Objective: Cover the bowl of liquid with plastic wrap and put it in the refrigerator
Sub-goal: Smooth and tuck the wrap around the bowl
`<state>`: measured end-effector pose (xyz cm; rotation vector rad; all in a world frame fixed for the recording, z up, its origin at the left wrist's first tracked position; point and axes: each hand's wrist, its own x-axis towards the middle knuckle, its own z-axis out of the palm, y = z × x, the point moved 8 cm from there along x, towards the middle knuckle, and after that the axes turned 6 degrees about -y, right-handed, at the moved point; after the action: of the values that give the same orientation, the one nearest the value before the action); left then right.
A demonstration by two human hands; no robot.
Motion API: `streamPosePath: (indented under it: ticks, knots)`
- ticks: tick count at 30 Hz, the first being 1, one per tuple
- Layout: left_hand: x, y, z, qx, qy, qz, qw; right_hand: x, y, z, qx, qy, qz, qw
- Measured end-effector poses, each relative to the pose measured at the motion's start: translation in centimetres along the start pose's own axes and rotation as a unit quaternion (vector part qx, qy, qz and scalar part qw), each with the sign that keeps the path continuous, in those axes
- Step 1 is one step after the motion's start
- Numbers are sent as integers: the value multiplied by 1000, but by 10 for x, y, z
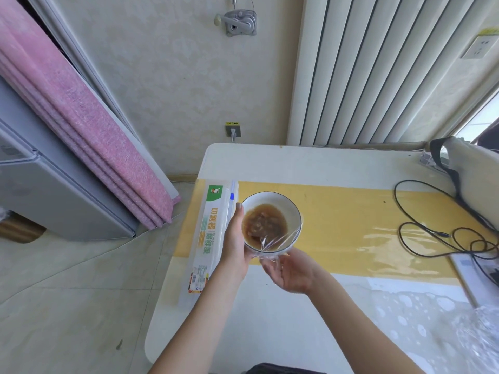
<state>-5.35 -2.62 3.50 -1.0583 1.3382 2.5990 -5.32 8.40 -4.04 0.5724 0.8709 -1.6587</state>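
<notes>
A white bowl (270,202) with a dark rim holds brown liquid and sits above the yellow strip of the table. Clear plastic wrap (280,240) stretches over its top and bunches at the near rim. My left hand (235,240) grips the bowl's left side. My right hand (290,271) is under the near edge, palm up, fingers pinching the gathered wrap beneath the bowl. The plastic wrap box (209,233), white with green print and a slide cutter, lies just left of the bowl. The grey refrigerator (54,190) stands at far left with its door shut.
The white table (297,163) has a yellow runner. A black cable (421,220) coils at the right beside a bag (469,174). Crumpled clear plastic (480,336) lies at the lower right. A folded pink mat (81,117) leans next to the refrigerator. Tiled floor lies left of the table.
</notes>
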Motion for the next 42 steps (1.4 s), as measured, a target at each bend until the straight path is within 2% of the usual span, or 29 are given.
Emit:
streamPosePath:
  ticks: [3,7,9,12,16,19,22,25,30,34,38,42]
  knots:
    - [4,0,-8,10,17,1,1000,-2,-5,-13,14,21,3,1000]
    - [6,0,-14,12,31,4,999,-6,-22,-17,16,20,-60,998]
    - [6,-2,-14,20,27,-3,999,-6,-29,-20,1,54,-86,995]
    - [5,-4,-13,24,24,-2,999,-10,-30,-20,-7,115,-81,990]
    - [4,-4,-12,28,16,0,999,-18,-29,-18,30,139,-92,986]
    - [6,-5,-15,41,22,8,999,-22,-37,-13,47,126,-142,981]
    - [4,-7,-16,32,30,13,999,-28,-47,3,16,98,-195,976]
    - [3,-10,-15,7,28,6,1000,-22,-49,10,8,78,-209,975]
    - [-3,-17,-11,-14,10,-9,1000,-18,-51,9,53,49,-176,982]
    - [-3,-19,-13,-36,5,6,999,-18,-54,14,-21,40,-142,989]
    - [-3,-20,-14,-43,-8,8,999,-16,-56,19,-10,39,-160,986]
    - [-2,-33,-13,-47,-46,-73,995,-20,-51,20,12,32,-138,990]
